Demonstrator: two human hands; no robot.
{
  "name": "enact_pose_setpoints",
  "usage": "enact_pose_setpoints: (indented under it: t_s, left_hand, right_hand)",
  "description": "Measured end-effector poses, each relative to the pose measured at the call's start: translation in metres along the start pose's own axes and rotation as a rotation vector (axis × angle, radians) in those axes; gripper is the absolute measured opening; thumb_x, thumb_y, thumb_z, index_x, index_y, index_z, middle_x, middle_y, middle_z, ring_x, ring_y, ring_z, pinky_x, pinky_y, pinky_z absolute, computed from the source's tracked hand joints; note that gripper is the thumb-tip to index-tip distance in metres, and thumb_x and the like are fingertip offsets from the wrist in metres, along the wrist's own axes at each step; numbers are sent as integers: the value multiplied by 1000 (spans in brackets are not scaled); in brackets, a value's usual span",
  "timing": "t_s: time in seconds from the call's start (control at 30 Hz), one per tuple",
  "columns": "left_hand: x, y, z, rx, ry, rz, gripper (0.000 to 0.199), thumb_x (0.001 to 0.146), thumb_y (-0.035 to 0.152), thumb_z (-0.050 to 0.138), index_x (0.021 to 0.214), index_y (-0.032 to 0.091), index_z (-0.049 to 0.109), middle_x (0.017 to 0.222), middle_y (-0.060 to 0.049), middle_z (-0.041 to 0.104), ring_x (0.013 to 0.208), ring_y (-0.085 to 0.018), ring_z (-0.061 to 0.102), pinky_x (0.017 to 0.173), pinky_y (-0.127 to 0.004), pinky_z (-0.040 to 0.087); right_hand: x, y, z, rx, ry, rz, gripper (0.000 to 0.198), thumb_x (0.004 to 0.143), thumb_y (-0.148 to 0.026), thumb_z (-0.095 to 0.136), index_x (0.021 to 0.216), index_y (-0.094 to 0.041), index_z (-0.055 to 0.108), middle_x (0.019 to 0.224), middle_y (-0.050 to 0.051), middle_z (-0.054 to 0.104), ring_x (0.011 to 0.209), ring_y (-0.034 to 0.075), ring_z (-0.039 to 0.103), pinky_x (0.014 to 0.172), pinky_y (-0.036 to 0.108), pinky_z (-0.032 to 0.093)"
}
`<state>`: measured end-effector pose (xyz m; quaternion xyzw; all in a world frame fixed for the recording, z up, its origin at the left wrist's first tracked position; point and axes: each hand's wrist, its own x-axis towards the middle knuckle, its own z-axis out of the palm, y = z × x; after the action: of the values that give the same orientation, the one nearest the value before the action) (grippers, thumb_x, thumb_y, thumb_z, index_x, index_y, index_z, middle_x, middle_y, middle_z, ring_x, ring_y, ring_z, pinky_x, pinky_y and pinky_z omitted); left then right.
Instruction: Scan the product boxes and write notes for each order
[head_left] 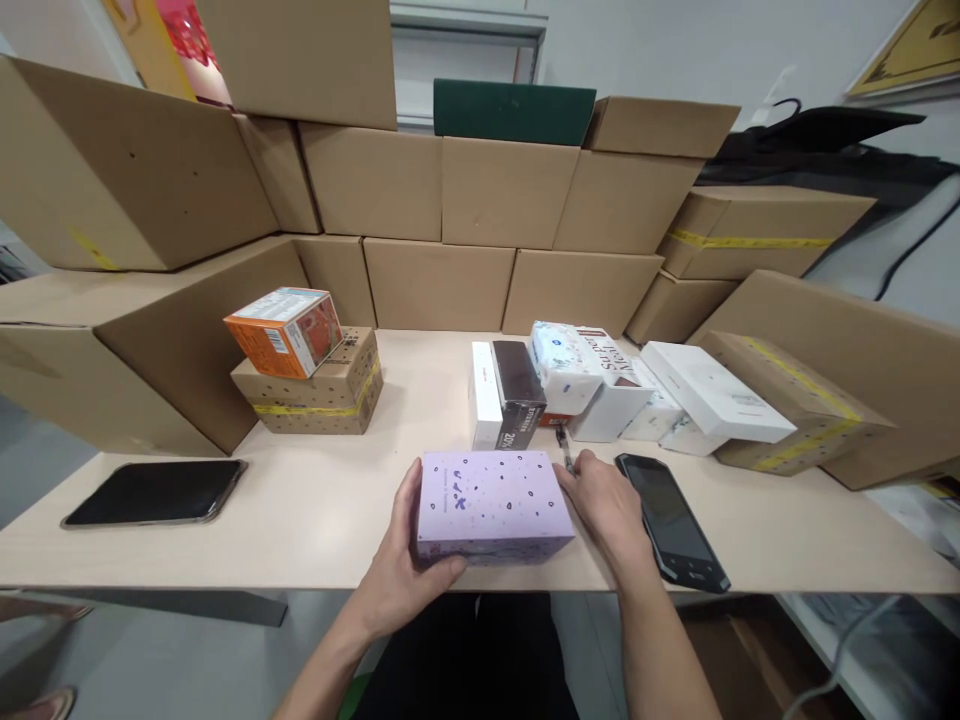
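A lilac cardboard box with small dark printed shapes is near the table's front edge. My left hand grips its left end, with the fingers along the side and the thumb across the front lower edge. To the right of the box, my right hand has its fingers closed on the lower end of a dark, slim pen. The pen points away from me, toward the group of small boxes. Right of that hand lies a black rugged handheld device, screen up.
A phone lies at the left. An orange box rests on a brown carton. White boxes, a dark brown box and a tissue pack stand behind the pen. Large cartons wall the back.
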<state>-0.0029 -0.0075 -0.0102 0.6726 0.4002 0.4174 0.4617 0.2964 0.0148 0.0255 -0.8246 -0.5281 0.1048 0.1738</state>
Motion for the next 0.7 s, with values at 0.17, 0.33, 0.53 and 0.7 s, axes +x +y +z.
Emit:
enact_pose_setpoints:
  t_s: [0.17, 0.33, 0.53, 0.7]
  left_hand:
    - [1, 3, 1, 27, 31, -22, 110, 76, 41, 80, 158, 33, 7, 166, -11, 15, 152, -40, 18, 121, -57, 27]
    - [2, 7, 2, 27, 44, -44, 108, 76, 37, 80, 158, 34, 9, 165, -11, 17, 152, -39, 20, 120, -58, 28]
    - [1, 5, 3, 25, 55, -31, 109, 74, 38, 82, 158, 34, 12, 165, -11, 19, 151, -39, 23, 120, -59, 27]
    - [1, 4, 3, 33, 64, -1, 109, 73, 37, 83, 157, 33, 14, 164, -11, 21, 151, -39, 21, 120, -58, 28]
  right_hand:
    - [-2, 6, 3, 122, -21, -28, 24, 85, -37, 56, 68, -21, 55, 73, 12, 68, 74, 24, 63, 63, 32, 37]
    - [-22, 20, -2, 379, -40, -50, 36, 92, -53, 45, 73, -22, 52, 61, 2, 62, 56, 17, 59, 55, 28, 42]
    - [-46, 9, -23, 1284, 212, -69, 26, 84, -45, 65, 87, -23, 50, 63, -2, 65, 49, 15, 59, 47, 27, 46]
    - [-54, -31, -40, 1434, 123, -331, 14, 91, -34, 57, 94, -22, 62, 73, 1, 68, 58, 15, 63, 56, 30, 52]
